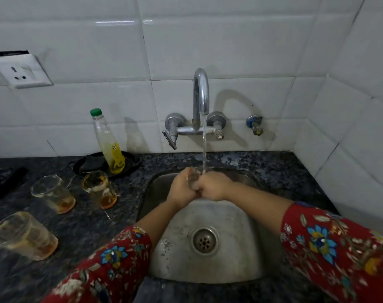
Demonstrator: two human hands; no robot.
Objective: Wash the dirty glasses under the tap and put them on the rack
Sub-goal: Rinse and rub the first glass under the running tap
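your left hand (181, 188) + right hand (214, 186) both curled round 1 glass (194, 177) under the tap (200, 92) | 3 dirty glasses (52, 194) (99, 189) (24, 235) left of your fingers

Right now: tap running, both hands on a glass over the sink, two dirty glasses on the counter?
No: head view shows three dirty glasses on the counter, not two. Tap running, left hand and right hand on a glass over the sink.

Sink (241, 259) front half free; tap (201, 92) overhangs back. Left counter (87, 226): three glasses (99, 189), bottle (108, 147) block path.
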